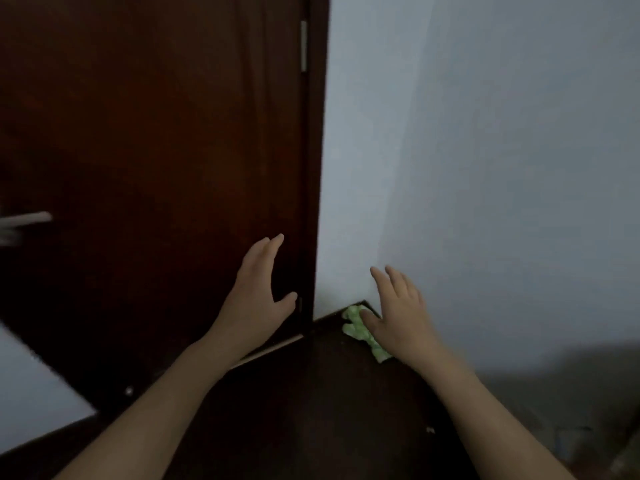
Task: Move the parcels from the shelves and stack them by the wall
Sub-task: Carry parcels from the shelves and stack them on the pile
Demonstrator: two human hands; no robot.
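Observation:
No parcel or shelf shows in this dim, blurred view. My left hand is raised with straight fingers in front of a dark brown wooden door, holding nothing. My right hand is also raised, fingers spread, in front of the pale wall, and it holds nothing either. Below the right hand, a small green crumpled thing lies on the dark floor in the corner where door frame and wall meet; the hand partly hides it.
The door carries a metal handle at the far left and a hinge near its top right edge. The dark floor stretches toward me. A murky, unclear shape fills the lower right.

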